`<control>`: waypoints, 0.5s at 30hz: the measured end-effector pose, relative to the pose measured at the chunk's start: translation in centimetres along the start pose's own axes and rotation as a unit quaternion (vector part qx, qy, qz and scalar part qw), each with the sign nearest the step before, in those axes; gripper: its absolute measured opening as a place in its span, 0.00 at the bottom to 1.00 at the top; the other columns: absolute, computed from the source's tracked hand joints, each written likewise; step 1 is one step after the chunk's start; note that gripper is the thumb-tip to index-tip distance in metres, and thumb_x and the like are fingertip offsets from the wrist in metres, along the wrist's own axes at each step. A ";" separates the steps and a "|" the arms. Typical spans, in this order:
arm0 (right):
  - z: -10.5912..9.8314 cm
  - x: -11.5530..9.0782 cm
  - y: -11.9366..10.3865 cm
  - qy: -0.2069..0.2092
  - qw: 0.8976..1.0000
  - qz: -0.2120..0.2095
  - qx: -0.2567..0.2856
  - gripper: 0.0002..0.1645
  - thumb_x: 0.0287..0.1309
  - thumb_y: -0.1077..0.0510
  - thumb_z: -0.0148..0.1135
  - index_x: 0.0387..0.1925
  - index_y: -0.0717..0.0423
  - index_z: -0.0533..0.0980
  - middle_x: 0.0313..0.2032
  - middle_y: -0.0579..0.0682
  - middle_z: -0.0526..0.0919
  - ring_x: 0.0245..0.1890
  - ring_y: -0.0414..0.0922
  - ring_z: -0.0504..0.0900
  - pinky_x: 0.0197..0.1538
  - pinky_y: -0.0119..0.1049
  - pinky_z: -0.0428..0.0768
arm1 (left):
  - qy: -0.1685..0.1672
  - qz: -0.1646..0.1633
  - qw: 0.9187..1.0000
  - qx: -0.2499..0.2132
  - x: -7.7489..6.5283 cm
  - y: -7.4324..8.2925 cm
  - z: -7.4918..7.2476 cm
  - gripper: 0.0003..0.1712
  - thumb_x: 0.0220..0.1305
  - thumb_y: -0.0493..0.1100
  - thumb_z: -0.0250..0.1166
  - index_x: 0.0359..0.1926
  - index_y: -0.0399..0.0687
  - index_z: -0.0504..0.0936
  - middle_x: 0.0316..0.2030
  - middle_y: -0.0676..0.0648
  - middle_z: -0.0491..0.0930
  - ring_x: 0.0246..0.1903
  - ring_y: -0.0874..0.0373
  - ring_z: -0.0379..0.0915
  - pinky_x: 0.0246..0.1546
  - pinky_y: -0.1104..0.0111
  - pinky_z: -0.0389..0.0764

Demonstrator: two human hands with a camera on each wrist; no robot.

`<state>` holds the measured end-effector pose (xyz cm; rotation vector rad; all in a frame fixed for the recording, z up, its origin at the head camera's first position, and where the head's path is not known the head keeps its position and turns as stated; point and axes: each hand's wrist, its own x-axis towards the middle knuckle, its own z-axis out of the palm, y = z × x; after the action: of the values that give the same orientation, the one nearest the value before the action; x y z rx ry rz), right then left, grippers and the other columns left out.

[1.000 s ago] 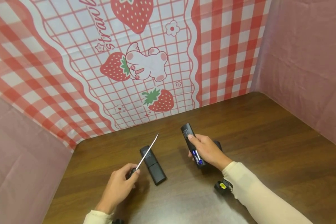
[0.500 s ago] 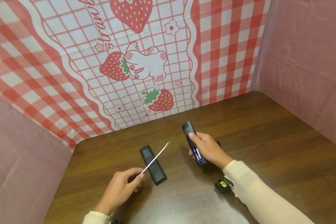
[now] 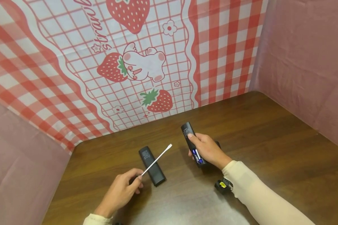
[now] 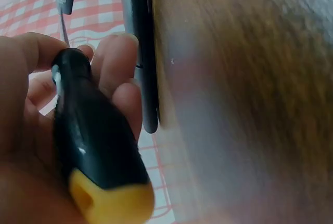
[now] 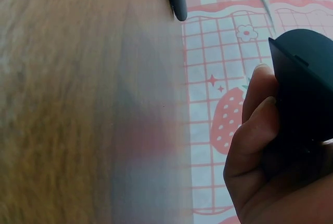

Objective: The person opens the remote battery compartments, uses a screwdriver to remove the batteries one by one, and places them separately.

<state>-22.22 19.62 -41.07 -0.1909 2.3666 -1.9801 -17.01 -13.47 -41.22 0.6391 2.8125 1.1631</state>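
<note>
My left hand (image 3: 119,189) holds a screwdriver (image 3: 157,159) by its handle, fingers and thumb around it. The black and yellow handle (image 4: 101,130) fills the left wrist view. Its pale shaft slants up to the right, ending in a flat tip. In the head view the shaft crosses over a black remote control (image 3: 147,157) lying face down on the table. My right hand (image 3: 208,150) grips a second remote control (image 3: 186,128), back up, thumb along it. Its battery compartment is uncovered, showing blue and silver batteries (image 3: 197,156).
A dark object (image 3: 218,144) shows just behind my right hand, mostly hidden. The brown wooden table (image 3: 270,140) meets a strawberry-print cloth (image 3: 146,40) at the back. Pink cloth walls (image 3: 307,62) stand on both sides.
The screwdriver has swung clockwise, its tip moving right and slightly down towards the held remote control. My left hand has shifted a little to the right; my right hand stays nearly still.
</note>
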 end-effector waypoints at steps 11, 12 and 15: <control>0.0 0.1 0.0 -0.007 1.000 -0.006 0.002 0.28 0.78 0.44 0.44 0.43 0.67 0.73 0.24 0.57 0.83 0.21 0.50 0.82 0.27 0.44 0.82 | -0.011 0.007 1.000 -0.015 0.0 -0.1 -0.1 0.08 0.75 0.38 0.57 0.45 0.44 0.83 0.26 0.50 0.81 0.24 0.61 0.79 0.30 0.66 0.81; 0.0 0.1 0.1 -0.007 1.000 -0.006 0.002 0.28 0.78 0.44 0.44 0.43 0.67 0.73 0.24 0.57 0.83 0.21 0.50 0.82 0.27 0.44 0.82 | -0.011 0.006 1.000 -0.016 0.0 -0.1 -0.1 0.08 0.75 0.38 0.56 0.45 0.44 0.83 0.26 0.50 0.81 0.24 0.61 0.79 0.30 0.66 0.82; -0.1 0.1 0.1 -0.003 1.000 -0.007 0.001 0.28 0.78 0.43 0.43 0.43 0.67 0.73 0.23 0.57 0.83 0.21 0.50 0.82 0.27 0.44 0.82 | -0.014 0.010 1.000 -0.018 0.1 -0.1 -0.3 0.09 0.76 0.40 0.56 0.45 0.44 0.83 0.26 0.50 0.81 0.24 0.61 0.79 0.30 0.66 0.82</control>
<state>-22.33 19.68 -41.14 -0.2115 2.3653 -1.9862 -17.15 -13.72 -41.05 0.6768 2.7620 1.1945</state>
